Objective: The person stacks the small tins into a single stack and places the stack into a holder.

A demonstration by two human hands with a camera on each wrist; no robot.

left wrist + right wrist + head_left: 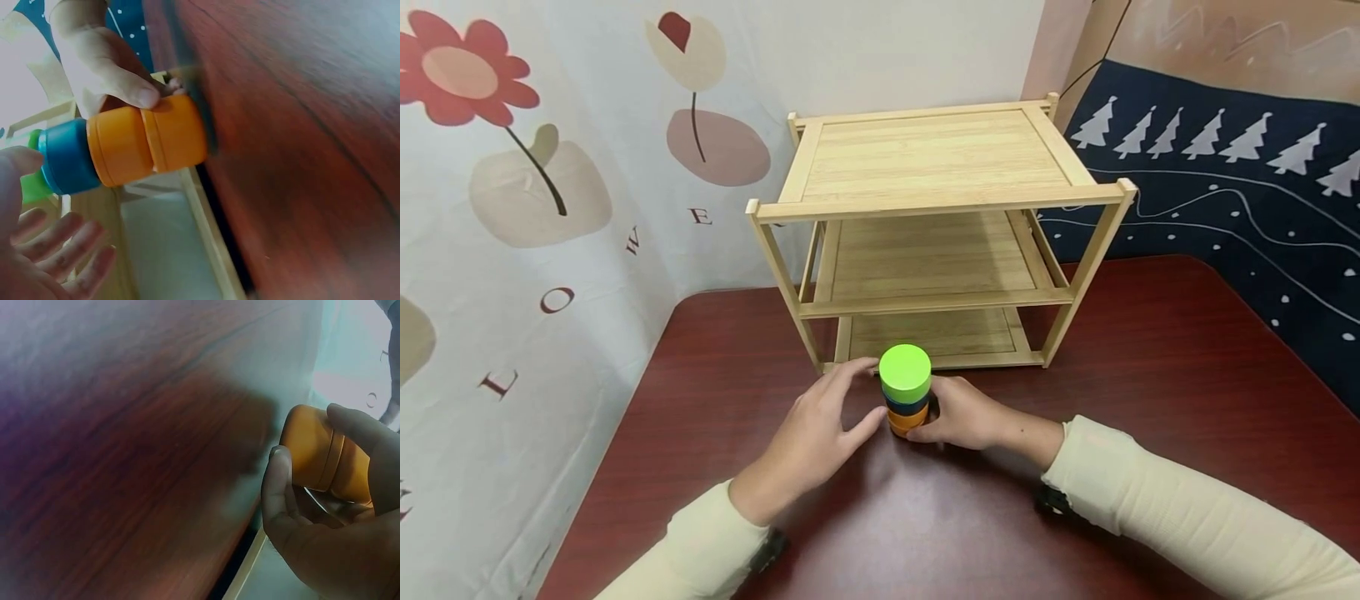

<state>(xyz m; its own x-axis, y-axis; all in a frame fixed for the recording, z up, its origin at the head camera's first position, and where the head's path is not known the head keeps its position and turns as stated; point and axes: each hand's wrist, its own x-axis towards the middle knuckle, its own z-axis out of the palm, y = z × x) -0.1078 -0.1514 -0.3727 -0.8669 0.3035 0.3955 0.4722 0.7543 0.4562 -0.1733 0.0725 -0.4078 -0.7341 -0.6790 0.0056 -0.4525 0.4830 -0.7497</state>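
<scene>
A column of rounded plastic pieces (906, 375) is upright in front of the shelf, bright green on top, dark blue below, then two orange sections (119, 147). Whether its base touches the table or hovers just above cannot be told. My right hand (970, 412) grips the lower orange part (312, 447) from the right, thumb in front and fingers bent around it. To the left of the column, my left hand (816, 425) has its thumb and fingers spread apart. In the left wrist view its thumb (19, 164) overlaps the green piece (34, 187); contact is unclear.
A three-tier light wooden shelf (940, 200) stands on the dark red table (715, 400) just behind the column. A flower-printed cloth (587, 125) hangs at the left and back. Dark blue cloth with white trees (1210, 183) is at the right.
</scene>
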